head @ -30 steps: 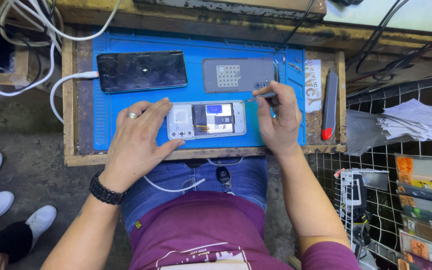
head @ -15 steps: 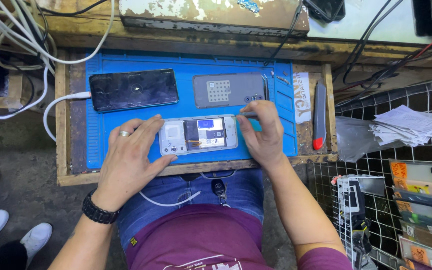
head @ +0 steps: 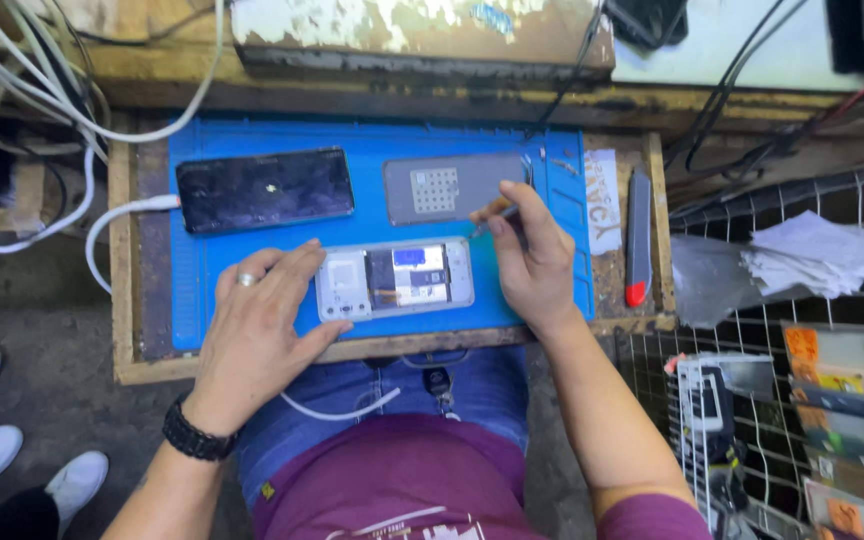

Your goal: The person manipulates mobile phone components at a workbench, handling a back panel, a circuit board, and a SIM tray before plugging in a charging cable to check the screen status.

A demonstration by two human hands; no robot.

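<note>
two hands were down on the blue mat [head: 252,260], and both were busy with the opened phone [head: 394,279]. that phone lay flat near the mat's front edge, back cover off, its insides showing: a pale plate at the left end, a dark block and a small blue patch in the middle. its long axis ran left to right across the view, parallel with the front edge of the wooden tray [head: 124,300], the pale end pointing toward the left hand.

left hand [head: 257,330], ring on one finger and a black watch on the wrist, lay spread and flat. the fingers were extended, not curled, their tips pressing on the left end of the phone while the thumb reached under its lower left corner. it pinned rather than gripped.

right hand [head: 532,265] sat just beside the phone's right end, fingers curled tight round a thin tool [head: 492,212]. the tool's tip poked out past the fingertips, up and to the left, and sat over the edge of the grey back cover [head: 452,188], not over the opened phone. whether the tip touched that cover, i couldn't tell.

behind the phone, a dark phone [head: 264,189] lay screen up, also long-ways left to right, with a white cable [head: 117,215] plugged into its left end. off the mat to the right, a grey knife with a red tip [head: 637,235] lay pointing front to back.
</note>
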